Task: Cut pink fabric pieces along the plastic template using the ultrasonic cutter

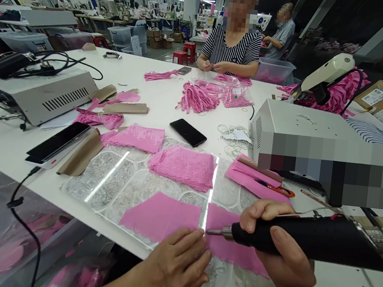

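My right hand is closed round a thick black handheld tool with a slim metal tip. The tip points left, right by the inner edge of a pink fabric piece. My left hand has its fingers bent and pressed together, fingertips down where that piece meets another flat pink fabric piece. A narrow bright strip runs between the two pieces. Both lie on a clear patterned sheet. Just beyond is a stack of pink lace fabric; what lies under my left palm is hidden.
A black phone lies mid-table, and another at left. Grey machine boxes flank the table. Orange-handled scissors rest on pink fabric at right. Across the table a person in a striped top sits behind pink strap bundles.
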